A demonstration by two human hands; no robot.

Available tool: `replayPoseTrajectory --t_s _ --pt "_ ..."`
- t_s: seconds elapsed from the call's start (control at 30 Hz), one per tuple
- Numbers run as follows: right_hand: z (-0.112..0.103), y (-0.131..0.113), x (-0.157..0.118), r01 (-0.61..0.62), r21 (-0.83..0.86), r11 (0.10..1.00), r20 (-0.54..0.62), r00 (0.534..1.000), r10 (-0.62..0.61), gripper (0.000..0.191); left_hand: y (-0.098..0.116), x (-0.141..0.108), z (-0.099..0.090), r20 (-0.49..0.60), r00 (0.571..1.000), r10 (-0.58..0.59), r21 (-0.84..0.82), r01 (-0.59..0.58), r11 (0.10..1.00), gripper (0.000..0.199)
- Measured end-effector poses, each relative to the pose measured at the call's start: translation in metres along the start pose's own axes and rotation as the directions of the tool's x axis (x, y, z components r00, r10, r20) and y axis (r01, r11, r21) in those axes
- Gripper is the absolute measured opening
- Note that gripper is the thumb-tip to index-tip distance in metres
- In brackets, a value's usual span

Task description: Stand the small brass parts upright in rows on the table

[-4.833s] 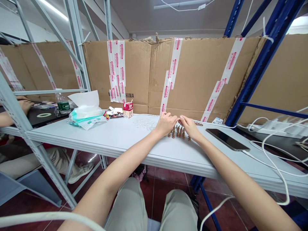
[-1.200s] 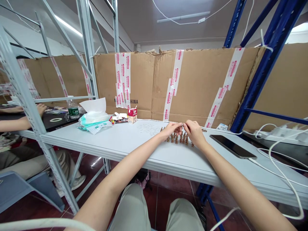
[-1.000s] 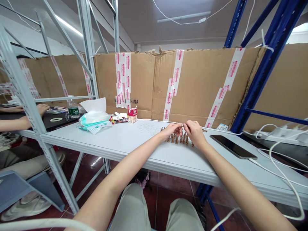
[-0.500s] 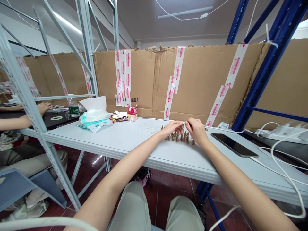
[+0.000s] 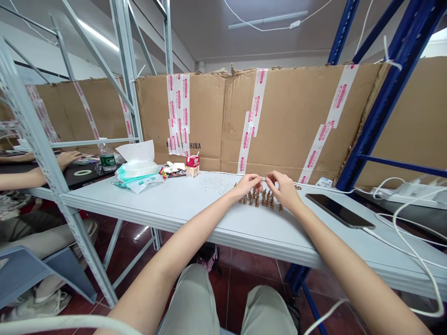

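Note:
Several small brown-gold figures (image 5: 257, 200) stand in rows on the grey table (image 5: 195, 204). Over their left part is my left hand (image 5: 249, 184), its fingers bent and pressed together around something I cannot make out. My right hand (image 5: 282, 187) hovers over the right part of the rows, thumb and fingers curled toward the left hand, with a narrow gap between the hands. Whatever its fingertips hold is too small to name. Many small clear pieces (image 5: 214, 185) lie spread on the table to the left of the figures.
A black phone (image 5: 339, 210) with a white cable lies on the right. Toward the back left are a tissue pack (image 5: 137, 164), wrappers (image 5: 173, 168) and a red drink carton (image 5: 193, 166). Cardboard (image 5: 289, 121) walls the back. Another person's hand (image 5: 68, 158) shows far left.
The hands, which met at the fingertips before, are now slightly apart. My left hand has shifted a little to the left, and my right hand's fingers have spread somewhat.

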State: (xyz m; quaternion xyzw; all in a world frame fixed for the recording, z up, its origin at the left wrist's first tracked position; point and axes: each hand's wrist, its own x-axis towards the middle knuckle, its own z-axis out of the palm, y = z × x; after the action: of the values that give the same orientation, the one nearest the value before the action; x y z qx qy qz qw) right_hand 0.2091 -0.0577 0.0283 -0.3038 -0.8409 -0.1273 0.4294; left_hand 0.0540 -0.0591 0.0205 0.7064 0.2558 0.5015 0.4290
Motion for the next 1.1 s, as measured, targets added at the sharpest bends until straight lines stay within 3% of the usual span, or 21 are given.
replayPoseTrajectory --t_s 0.1,0.23,0.37,0.47,0.6,0.67,0.7,0.8,0.9,1.03,1.1 --pt "-0.001 -0.001 0.002 -0.029 0.13 0.991 0.032 0.999 0.025 0.021 -0.002 0.0 -0.001 -0.038 0.999 0.006 0.052 -0.004 0.999 0.033" --pt "-0.003 0.0 0.002 -0.106 0.169 0.98 0.039 0.994 0.101 0.026 -0.006 -0.002 -0.005 -0.095 0.994 0.063 0.137 -0.05 0.989 0.031" --pt "-0.003 0.002 0.001 -0.174 0.205 0.963 0.08 0.984 0.161 0.024 -0.01 0.001 -0.022 -0.261 0.954 0.147 0.294 -0.066 0.953 0.024" --pt "-0.001 0.003 0.001 -0.22 0.254 0.942 0.136 0.972 0.19 0.02 -0.011 -0.001 -0.056 -0.392 0.912 0.118 0.398 0.053 0.916 0.016" --pt "0.002 0.007 0.002 -0.213 0.32 0.923 0.149 0.974 0.173 0.024 -0.011 -0.022 -0.126 -0.461 0.883 0.085 0.548 0.208 0.81 0.014" --pt "0.002 0.008 0.002 -0.201 0.312 0.929 0.152 0.975 0.16 0.023 -0.012 -0.039 -0.16 -0.591 0.806 0.04 0.562 0.376 0.736 0.013" --pt "0.002 0.008 0.002 -0.205 0.302 0.931 0.154 0.974 0.164 0.022 -0.013 -0.046 -0.175 -0.677 0.736 0.015 0.53 0.473 0.704 0.014" --pt "0.0 0.008 0.001 -0.271 0.306 0.912 0.175 0.958 0.226 0.022 -0.018 -0.061 -0.204 -0.774 0.633 0.014 0.486 0.58 0.653 0.017" --pt "-0.001 0.007 0.001 -0.354 0.377 0.856 0.223 0.932 0.286 0.025 -0.023 -0.066 -0.211 -0.8 0.6 0.002 0.487 0.647 0.587 0.015" --pt "-0.001 0.009 0.001 -0.393 0.479 0.785 0.288 0.915 0.283 0.031 -0.025 -0.066 -0.206 -0.761 0.646 -0.06 0.562 0.704 0.434 0.01" --pt "-0.001 0.01 0.002 -0.416 0.501 0.759 0.331 0.902 0.276 0.032 -0.025 -0.065 -0.203 -0.757 0.65 -0.07 0.576 0.714 0.399 0.01"
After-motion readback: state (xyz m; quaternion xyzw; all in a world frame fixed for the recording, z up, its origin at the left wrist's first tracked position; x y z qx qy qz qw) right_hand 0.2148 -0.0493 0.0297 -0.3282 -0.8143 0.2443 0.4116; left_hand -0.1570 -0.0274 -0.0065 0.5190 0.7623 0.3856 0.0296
